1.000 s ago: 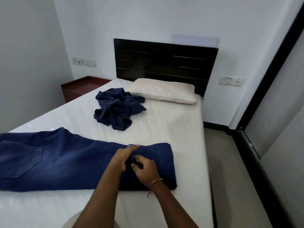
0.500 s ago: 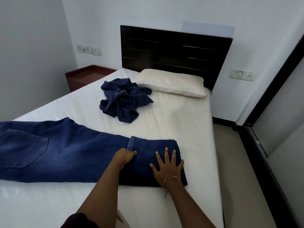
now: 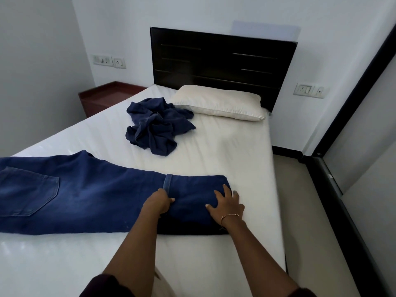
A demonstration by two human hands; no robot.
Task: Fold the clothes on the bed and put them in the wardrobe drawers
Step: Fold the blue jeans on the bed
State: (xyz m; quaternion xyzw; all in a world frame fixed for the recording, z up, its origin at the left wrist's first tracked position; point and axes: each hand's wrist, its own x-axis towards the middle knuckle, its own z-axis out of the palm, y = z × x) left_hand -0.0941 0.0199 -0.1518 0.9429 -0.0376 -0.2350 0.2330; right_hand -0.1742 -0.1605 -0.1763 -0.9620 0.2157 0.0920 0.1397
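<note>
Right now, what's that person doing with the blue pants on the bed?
A person is folding jeans on the bed. The leg end is already turned over onto the rest. The left hand grips the fold near the hem, and the right hand lies flat with spread fingers, pressing the folded part down. Another dark blue garment sits crumpled near the pillow, not yet folded. Nothing has gone to a drawer that I can see.
</note>
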